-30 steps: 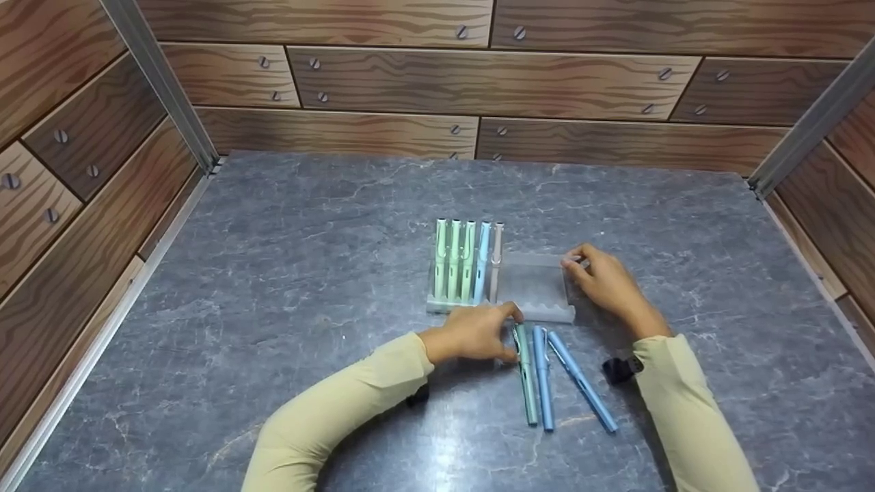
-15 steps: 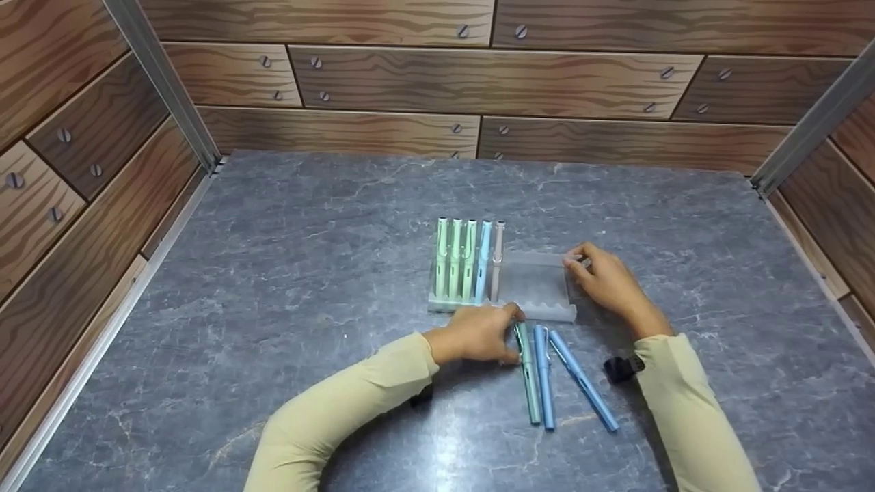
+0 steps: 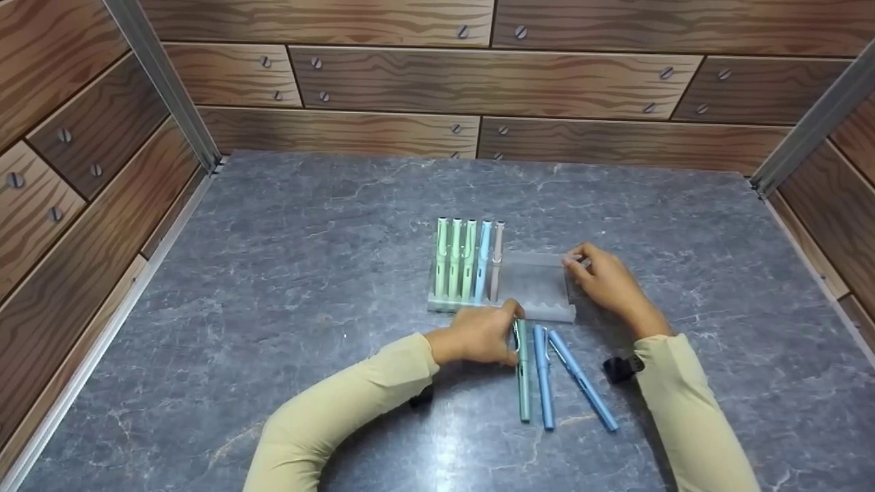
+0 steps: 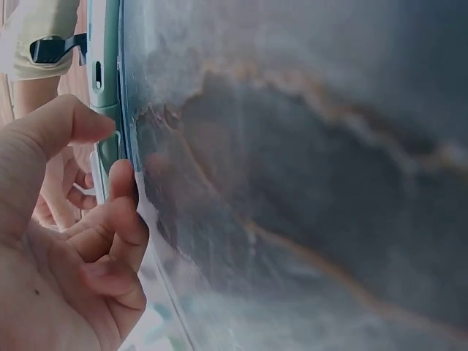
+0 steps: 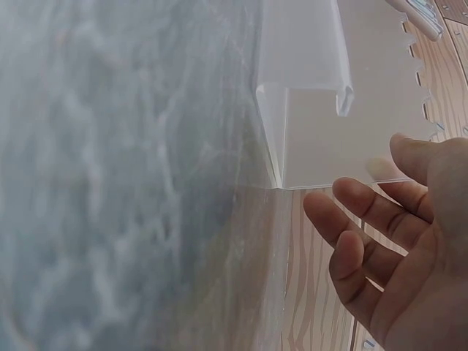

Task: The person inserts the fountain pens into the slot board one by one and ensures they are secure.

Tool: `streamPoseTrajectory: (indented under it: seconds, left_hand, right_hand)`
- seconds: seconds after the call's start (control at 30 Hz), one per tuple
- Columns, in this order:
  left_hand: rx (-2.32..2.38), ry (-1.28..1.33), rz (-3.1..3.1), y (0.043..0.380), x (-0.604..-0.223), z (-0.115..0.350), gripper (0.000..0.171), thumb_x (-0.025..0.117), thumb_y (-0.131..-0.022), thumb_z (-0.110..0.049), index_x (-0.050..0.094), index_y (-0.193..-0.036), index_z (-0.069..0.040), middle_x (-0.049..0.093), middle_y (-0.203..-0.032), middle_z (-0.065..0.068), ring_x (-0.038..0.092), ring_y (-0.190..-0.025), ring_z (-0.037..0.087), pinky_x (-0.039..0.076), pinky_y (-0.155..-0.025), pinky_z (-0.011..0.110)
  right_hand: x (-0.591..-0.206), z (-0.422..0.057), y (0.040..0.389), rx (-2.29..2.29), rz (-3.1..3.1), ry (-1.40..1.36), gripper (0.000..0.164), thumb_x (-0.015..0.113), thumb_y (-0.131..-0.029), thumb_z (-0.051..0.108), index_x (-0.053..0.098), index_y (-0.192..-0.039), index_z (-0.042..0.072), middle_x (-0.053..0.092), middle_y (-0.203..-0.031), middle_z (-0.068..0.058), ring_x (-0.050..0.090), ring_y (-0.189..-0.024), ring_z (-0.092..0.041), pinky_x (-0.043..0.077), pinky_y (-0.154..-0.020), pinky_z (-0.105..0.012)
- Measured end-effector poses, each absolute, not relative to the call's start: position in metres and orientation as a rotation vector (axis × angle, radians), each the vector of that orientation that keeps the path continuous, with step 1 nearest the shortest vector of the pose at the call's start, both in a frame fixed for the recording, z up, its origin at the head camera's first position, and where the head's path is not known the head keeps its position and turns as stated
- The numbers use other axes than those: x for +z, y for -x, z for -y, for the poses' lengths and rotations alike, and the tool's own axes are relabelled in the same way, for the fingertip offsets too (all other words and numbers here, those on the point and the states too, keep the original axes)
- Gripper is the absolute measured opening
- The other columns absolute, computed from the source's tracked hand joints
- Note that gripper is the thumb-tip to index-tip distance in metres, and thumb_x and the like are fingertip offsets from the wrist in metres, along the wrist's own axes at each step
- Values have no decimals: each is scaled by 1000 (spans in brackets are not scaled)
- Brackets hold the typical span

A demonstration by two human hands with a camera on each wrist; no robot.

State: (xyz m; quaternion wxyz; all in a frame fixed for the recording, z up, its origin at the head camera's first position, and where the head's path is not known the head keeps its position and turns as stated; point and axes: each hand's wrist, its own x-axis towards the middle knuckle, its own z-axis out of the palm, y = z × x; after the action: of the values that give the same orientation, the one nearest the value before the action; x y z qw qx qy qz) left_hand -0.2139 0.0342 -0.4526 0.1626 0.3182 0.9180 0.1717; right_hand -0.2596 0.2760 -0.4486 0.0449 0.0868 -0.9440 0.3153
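Observation:
My left hand (image 3: 478, 335) pinches a dark green pen (image 3: 524, 393) by its capped upper part, just in front of the clear pen rack (image 3: 536, 280). In the left wrist view, thumb and fingertips meet the green pen (image 4: 106, 44) from both sides. At the rack's right end, my right hand (image 3: 608, 280) holds the upper corner. The right wrist view has the thumb on one face of the clear rack (image 5: 322, 139) and fingertips behind its edge. Three light green pens (image 3: 453, 266), a light blue pen (image 3: 482, 260) and a greyish-pink pen (image 3: 497, 266) stand in the rack's left half.
Two blue pens lie on the marbled table (image 3: 307, 225) right of the green one: a straighter blue pen (image 3: 544, 383) and a slanted blue pen (image 3: 588, 386). A black wrist device (image 3: 621, 369) sits at the right sleeve. Wood-patterned walls (image 3: 478, 82) enclose the table.
The green pen's lower end has swung left, away from the blue pens, and the pen has risen slightly in my left hand. My right hand stays at the rack corner.

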Motion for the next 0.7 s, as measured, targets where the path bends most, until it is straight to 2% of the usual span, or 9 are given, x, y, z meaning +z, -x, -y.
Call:
streamPoseTrajectory:
  seconds: [0.17,0.33,0.5,0.7]
  left_hand:
    - [562,-872,-2598,215,-452,-33,68,80,-73,-33,45,-129,-19,52,-71,-10,50,-62,8,40,-51,24]
    - [677,-818,-2568,216,-452,-32,69,81,-71,-27,45,-130,-19,57,-74,-11,52,-63,6,41,-52,23]
    - [801,-791,-2513,218,-451,-31,66,79,-72,-20,44,-129,-18,64,-76,-11,56,-61,4,42,-54,22]
    - [934,-766,-2420,218,-454,-27,65,79,-73,-15,43,-127,-17,60,-71,-11,54,-57,4,42,-52,21]
  right_hand:
    - [-447,-277,259,945,2901,-263,27,51,-100,24,59,-111,1,68,-91,-17,62,-75,-17,47,-72,-35]
    - [-447,-277,258,921,2919,-265,29,51,-100,26,58,-113,1,68,-95,-19,66,-77,-22,48,-72,-37]
    - [-448,-277,259,930,2898,-269,26,52,-100,24,59,-111,1,68,-92,-17,64,-74,-17,47,-71,-34]
    - [-448,-276,260,956,2891,-281,26,52,-100,24,59,-110,1,68,-88,-16,60,-70,-12,46,-69,-32]
